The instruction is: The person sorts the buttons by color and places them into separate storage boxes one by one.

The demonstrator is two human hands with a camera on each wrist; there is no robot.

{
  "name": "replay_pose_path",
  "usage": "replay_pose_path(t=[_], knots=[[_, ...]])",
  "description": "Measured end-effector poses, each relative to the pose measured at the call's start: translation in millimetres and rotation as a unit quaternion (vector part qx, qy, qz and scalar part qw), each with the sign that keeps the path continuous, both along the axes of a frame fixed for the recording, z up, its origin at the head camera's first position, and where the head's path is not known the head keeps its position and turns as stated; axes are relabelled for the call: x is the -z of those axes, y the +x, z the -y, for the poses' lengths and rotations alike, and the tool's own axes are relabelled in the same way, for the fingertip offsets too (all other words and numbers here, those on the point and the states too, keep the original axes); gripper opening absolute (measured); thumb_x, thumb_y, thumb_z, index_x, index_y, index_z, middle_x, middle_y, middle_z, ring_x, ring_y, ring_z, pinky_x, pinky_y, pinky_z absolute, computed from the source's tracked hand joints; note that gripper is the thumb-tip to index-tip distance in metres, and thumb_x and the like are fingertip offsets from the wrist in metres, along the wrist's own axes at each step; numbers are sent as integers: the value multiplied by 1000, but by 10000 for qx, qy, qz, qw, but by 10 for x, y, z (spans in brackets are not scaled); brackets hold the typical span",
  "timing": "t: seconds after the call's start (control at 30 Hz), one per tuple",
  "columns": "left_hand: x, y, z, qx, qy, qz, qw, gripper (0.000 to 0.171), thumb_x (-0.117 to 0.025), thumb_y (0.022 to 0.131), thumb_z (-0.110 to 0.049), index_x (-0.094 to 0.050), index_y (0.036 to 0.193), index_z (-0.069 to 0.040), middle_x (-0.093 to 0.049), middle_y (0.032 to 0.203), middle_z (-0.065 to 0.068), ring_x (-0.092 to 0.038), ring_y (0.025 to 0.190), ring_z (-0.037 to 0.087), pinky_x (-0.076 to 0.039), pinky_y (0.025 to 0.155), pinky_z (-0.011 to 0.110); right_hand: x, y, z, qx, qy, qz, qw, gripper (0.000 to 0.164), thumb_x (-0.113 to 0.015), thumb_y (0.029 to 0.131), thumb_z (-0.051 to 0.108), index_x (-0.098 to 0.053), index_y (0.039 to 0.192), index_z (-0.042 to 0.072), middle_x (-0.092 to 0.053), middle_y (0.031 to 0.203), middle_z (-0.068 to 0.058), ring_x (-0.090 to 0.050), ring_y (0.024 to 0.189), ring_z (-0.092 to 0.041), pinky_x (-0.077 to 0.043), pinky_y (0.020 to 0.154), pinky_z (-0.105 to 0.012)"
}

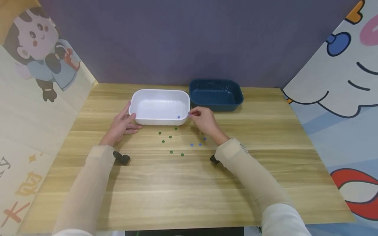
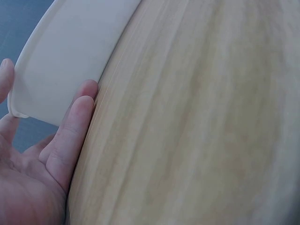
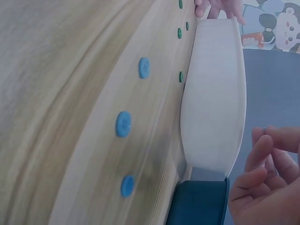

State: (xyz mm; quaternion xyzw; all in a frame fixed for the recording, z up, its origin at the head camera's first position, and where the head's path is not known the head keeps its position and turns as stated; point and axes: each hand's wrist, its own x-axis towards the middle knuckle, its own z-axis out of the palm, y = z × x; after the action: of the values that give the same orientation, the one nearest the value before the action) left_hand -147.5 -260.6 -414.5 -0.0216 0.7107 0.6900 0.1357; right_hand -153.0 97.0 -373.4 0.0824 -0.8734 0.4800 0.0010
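My left hand (image 1: 119,126) holds the left end of a white plastic basin (image 1: 159,122). Its thumb lies at the rim, and other fingers lie against the outer wall, close to the tabletop, in the left wrist view. At the basin's right rim, my right hand (image 1: 203,120) pinches a small button between thumb and forefinger; the fingertips hide most of it. A blue button (image 1: 178,117) lies inside the basin near its front right corner. On the table below the right hand are three blue buttons (image 3: 123,124). Several green buttons (image 1: 170,137) are scattered before the basin.
A dark blue basin (image 1: 237,104) stands right of the white one, close beside it. Both rest on a wood-grain table (image 1: 165,193) near the purple-grey back panel (image 1: 165,39). Cartoon-printed walls rise at the left and right.
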Motion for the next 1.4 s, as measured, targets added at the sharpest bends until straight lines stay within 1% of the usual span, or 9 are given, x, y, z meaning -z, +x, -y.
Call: replay_pose_path(t=[0.13,0.2,0.43,0.53,0.67,0.87,1.0,1.3,1.4], knots=[[-108,30,-12,120,12,80,9999,76,-56,105,-33,-7,162,-38,-23,162,24,-74,93,28,-59,83,42,8,-57,51,16,-152,162,9998,8,-73,93,11,-75,99,5,-70,88,-6,-63,72,-17,-51,59,-25],[-96,3,-1,149,28,59,9999,76,-56,104,-33,-6,162,-37,-24,161,27,-74,94,29,-59,83,42,4,-89,72,37,-190,196,9996,8,-73,93,11,-75,98,6,-70,87,-6,-63,71,-16,-50,58,-24],[58,-171,84,64,117,3,9999,75,-56,104,-33,-7,160,-44,-20,163,24,-74,89,24,-60,80,40,-33,-220,151,-39,-235,168,9996,8,-75,92,12,-75,98,6,-71,89,-5,-60,78,-18,-50,62,-26],[153,-195,125,35,36,-77,10000,73,-57,104,-36,-10,158,-50,-22,163,21,-74,90,23,-60,80,39,-18,-245,186,-71,-316,180,9993,8,-75,92,11,-75,97,5,-71,90,-6,-60,81,-18,-48,62,-25],[267,-116,164,63,-17,-175,9998,73,-58,103,-39,-10,158,-50,-20,164,19,-74,92,24,-60,81,39,39,-230,227,-102,-383,163,9991,6,-75,92,10,-75,96,6,-70,87,-5,-59,79,-18,-47,61,-24],[376,142,228,93,-107,-63,9999,75,-55,105,-35,-4,161,-41,-19,164,21,-74,89,21,-60,78,39,135,-168,288,-332,-531,232,9978,6,-75,92,10,-75,96,6,-73,86,-3,-62,74,-16,-50,59,-23],[347,179,196,77,-61,-45,9999,75,-56,105,-34,-7,161,-42,-21,163,21,-74,89,23,-61,78,41,131,-199,317,-370,-627,190,9972,5,-76,92,10,-75,95,6,-73,85,-2,-64,72,-15,-51,58,-24],[197,-27,92,96,20,-171,9998,75,-58,104,-33,-10,160,-45,-24,163,18,-74,90,24,-60,78,42,14,-427,338,-350,-587,234,9974,7,-75,92,13,-75,96,7,-72,83,-3,-64,70,-18,-52,58,-26],[193,-16,100,108,7,-189,9998,75,-58,104,-34,-10,160,-45,-25,162,18,-74,91,24,-60,78,42,29,-436,365,-309,-597,286,9973,6,-76,92,13,-75,95,7,-72,83,-3,-64,70,-19,-52,58,-26]])
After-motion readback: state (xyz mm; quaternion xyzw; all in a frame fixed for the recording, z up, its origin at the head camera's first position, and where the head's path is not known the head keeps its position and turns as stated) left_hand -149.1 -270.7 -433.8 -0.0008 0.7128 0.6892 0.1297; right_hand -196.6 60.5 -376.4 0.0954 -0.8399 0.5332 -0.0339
